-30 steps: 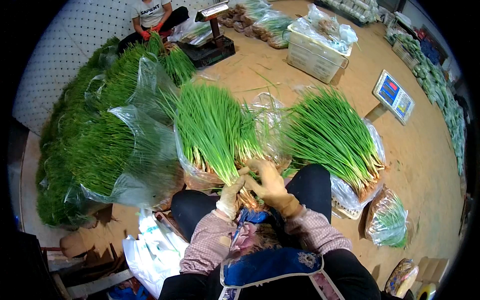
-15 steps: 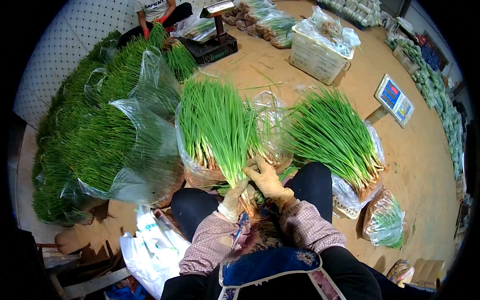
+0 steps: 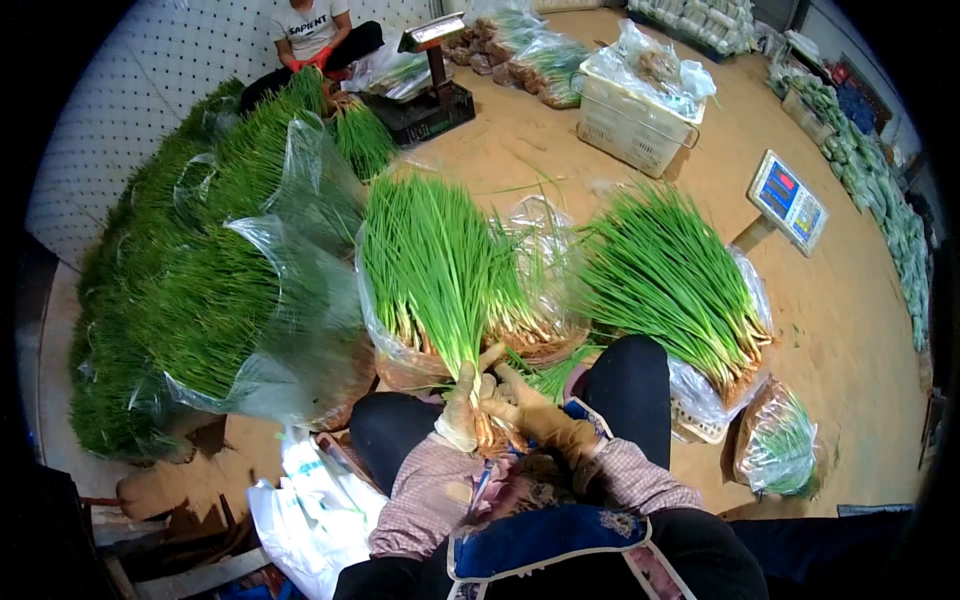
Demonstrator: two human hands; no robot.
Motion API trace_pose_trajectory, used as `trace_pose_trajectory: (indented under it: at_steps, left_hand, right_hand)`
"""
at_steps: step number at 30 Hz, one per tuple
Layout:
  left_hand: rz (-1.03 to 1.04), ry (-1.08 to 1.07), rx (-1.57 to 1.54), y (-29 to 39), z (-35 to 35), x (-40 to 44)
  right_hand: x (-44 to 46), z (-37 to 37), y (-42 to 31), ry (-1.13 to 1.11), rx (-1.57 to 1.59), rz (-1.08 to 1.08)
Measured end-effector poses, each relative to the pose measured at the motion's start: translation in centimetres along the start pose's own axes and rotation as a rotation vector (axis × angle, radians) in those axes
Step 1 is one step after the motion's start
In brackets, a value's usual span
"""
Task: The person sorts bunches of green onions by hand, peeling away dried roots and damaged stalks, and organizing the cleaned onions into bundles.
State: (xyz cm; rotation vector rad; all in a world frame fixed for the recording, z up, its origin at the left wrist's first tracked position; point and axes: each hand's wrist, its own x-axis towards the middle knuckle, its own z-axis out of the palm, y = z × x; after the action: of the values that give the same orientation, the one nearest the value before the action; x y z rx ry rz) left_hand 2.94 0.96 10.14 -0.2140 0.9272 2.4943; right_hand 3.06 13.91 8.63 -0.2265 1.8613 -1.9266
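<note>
Held onions (image 3: 432, 265): stems partly covered by the left hand (image 3: 458, 412).
Right hand (image 3: 545, 415): some fingertips hard to tell from the roots (image 3: 488, 440).
Scale display (image 3: 788, 203): digits too small to read.
Scale post (image 3: 755, 234): lower end hidden behind the onion pile (image 3: 670, 270).
Crate (image 3: 635, 127): inside covered by plastic bags (image 3: 652, 65).
Seated person (image 3: 310, 38): head cut off by the top edge.

Produce-packing room | piled green onions (image 3: 210, 290) | digital scale (image 3: 790, 205) | plastic crate (image 3: 625, 130) | bagged bundles (image 3: 548, 68)
</note>
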Motion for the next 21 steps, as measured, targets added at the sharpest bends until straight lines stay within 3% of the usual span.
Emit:
trace_pose_trajectory:
  at_steps: [3, 5, 6, 8, 14, 16, 18, 19, 20, 21]
  left_hand:
    - [-0.107, 0.022, 0.045, -0.4, -0.3, 0.4]
    - [-0.231, -0.113, -0.091, -1.7, -3.9, 0.9]
    - [-0.166, 0.029, -0.022, -2.0, -3.1, 0.8]
    - [-0.175, 0.062, 0.017, -1.9, -2.6, 0.9]
    - [-0.174, -0.039, 0.149, -1.4, -0.7, 0.3]
    - [-0.200, -0.086, 0.056, -1.9, -2.0, 0.9]
    - [-0.236, -0.039, 0.129, -2.0, -2.8, 1.3]
    - [-0.101, -0.069, 0.489, -3.3, -5.0, 2.9]
    - [0.056, -0.104, 0.842, -5.1, -7.0, 5.0]
    - [0.112, -0.208, 0.699, -5.3, -6.1, 5.3]
  right_hand:
    - [0.6, -2.1, -1.0, -0.065, 0.195, 0.061]
    - [1.1, -2.4, -0.8, 0.180, 0.120, -0.098]
    - [1.5, -2.8, -0.9, 0.252, 0.053, -0.157]
    - [1.1, -3.2, -2.0, 0.287, 0.110, -0.126]
    - [1.1, -4.5, -3.6, 0.349, 0.241, -0.029]
    - [0.4, -4.5, -7.4, 0.323, -0.037, 0.117]
    - [1.8, -5.1, -4.4, 0.207, -0.491, 0.199]
    - [2.5, -4.3, -2.5, 0.243, -0.641, 0.109]
    - [2.0, -3.0, -4.6, 0.188, -0.695, 0.184]
    - [3.4, -1.8, -0.9, 0.302, -0.753, -0.047]
